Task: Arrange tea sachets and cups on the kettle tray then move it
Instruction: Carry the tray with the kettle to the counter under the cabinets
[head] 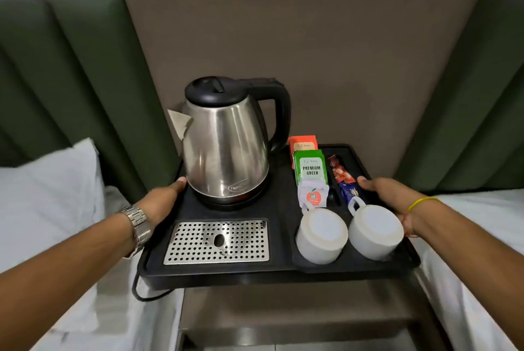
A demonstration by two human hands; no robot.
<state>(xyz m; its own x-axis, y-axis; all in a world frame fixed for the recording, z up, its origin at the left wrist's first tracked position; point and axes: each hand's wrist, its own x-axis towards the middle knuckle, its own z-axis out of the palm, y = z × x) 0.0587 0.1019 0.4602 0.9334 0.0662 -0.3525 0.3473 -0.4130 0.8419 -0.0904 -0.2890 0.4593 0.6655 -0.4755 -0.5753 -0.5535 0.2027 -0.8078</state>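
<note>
A black kettle tray point(283, 270) is held up above a small bedside table. My left hand point(161, 200) grips its left edge and my right hand point(388, 194) grips its right edge. On the tray stands a steel kettle point(226, 146) with a black lid and handle. In front of the kettle lies a perforated metal drip grate point(217, 241). Two white cups point(321, 234) point(375, 231) sit upside down at the front right. Behind them stand a green tea sachet point(310, 167), an orange one point(302, 144) and a white one point(313, 194), with red and blue stick sachets point(343, 177) to their right.
A black power cord point(141, 292) hangs from the tray's front left corner. White beds point(42, 209) point(482, 223) flank the tray on both sides. The bedside table top point(283, 311) lies below. A padded brown and green headboard point(312, 53) rises behind.
</note>
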